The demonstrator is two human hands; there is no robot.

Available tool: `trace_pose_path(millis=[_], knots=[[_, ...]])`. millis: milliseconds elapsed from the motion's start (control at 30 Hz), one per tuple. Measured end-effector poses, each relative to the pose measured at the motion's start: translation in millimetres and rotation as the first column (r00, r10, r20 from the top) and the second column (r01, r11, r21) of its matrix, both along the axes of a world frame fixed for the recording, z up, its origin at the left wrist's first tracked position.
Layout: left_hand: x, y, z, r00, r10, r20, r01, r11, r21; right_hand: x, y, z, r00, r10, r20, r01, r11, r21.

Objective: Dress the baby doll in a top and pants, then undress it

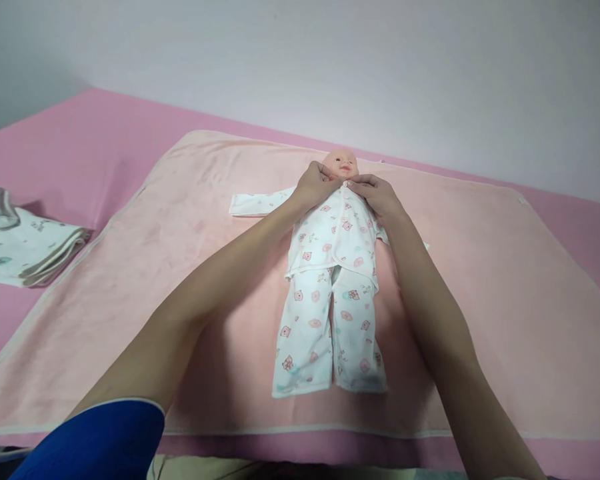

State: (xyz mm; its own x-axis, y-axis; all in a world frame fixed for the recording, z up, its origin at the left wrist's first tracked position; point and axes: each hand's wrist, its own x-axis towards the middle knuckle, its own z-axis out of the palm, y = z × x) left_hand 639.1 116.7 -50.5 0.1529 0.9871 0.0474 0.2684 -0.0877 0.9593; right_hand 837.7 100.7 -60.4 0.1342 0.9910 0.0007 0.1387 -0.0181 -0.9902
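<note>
Folded cloth (patterned), pale wall

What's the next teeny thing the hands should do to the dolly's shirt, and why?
I'd gently line up and press the collar edges together. The left hand and right hand already have their fingers at the neck of the shirt, just below the doll's head. I can't tell whether it's fastened there.

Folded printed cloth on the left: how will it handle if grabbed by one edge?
The folded cloth will probably go floppy and start to unfold, since its layers are loosely stacked at the near edge. Likely light for its size, being thin fabric. It should not roll, as it lies flat on the pink sheet, though a push may ruck it up.
</note>
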Motion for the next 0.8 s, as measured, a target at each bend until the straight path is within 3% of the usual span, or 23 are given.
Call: trace_pose_path(millis=[367, 800], knots=[[-5, -3, 9.9, 1.0, -0.009, 0.008, 0.01, 0.997, -0.072, 1, 7, -10.1, 1.0, -0.015, 0.027, 0.014, 0.999, 0.034], [-7, 4, -1.5, 1.0, -0.018, -0.01, 0.019, 1.0, 0.025, 2, 6, -11.4, 0.999, -0.04, -0.002, 0.04, 0.999, 0.032]])
